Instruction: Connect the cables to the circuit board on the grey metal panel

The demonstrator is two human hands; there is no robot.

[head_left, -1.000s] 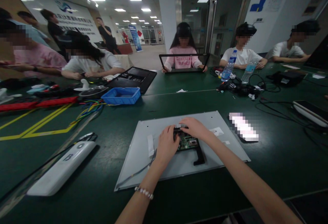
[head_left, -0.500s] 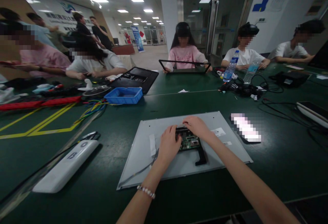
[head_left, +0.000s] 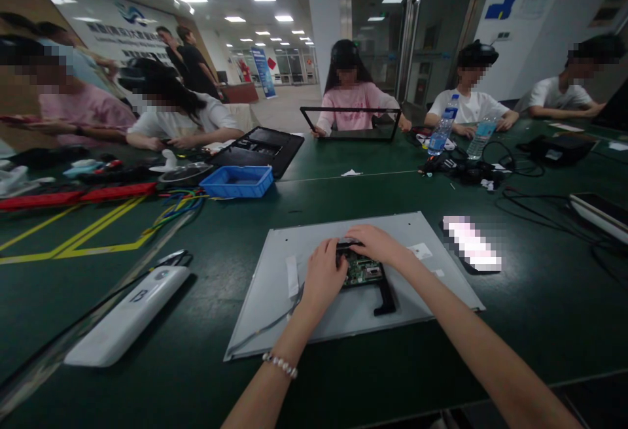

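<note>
A green circuit board [head_left: 364,272] in a black plastic frame [head_left: 386,299] lies on a grey flat panel [head_left: 333,324]. My left hand [head_left: 324,272] grips the left side of that frame, fingers bent around its edge. At the far edge of the board, my right hand [head_left: 375,242] has its fingers curled down on a dark part with a light top; the fingertips hide most of it. A thin cable [head_left: 267,331] runs from beneath my left wrist to the panel's near left corner. White tape strips [head_left: 292,277] stick to the panel.
To the left lies a white power bank [head_left: 128,316]; to the right, a phone with a blurred screen [head_left: 471,244]. A blue tray [head_left: 237,182] and a black casing [head_left: 265,148] sit farther back. Across the table, a person holds a black rectangular frame [head_left: 350,110]. Bottles [head_left: 444,125] and cables stand right.
My right hand has shifted very slightly at the board's far edge; my left hand stays put. The person opposite has tipped the black rectangular frame more upright.
</note>
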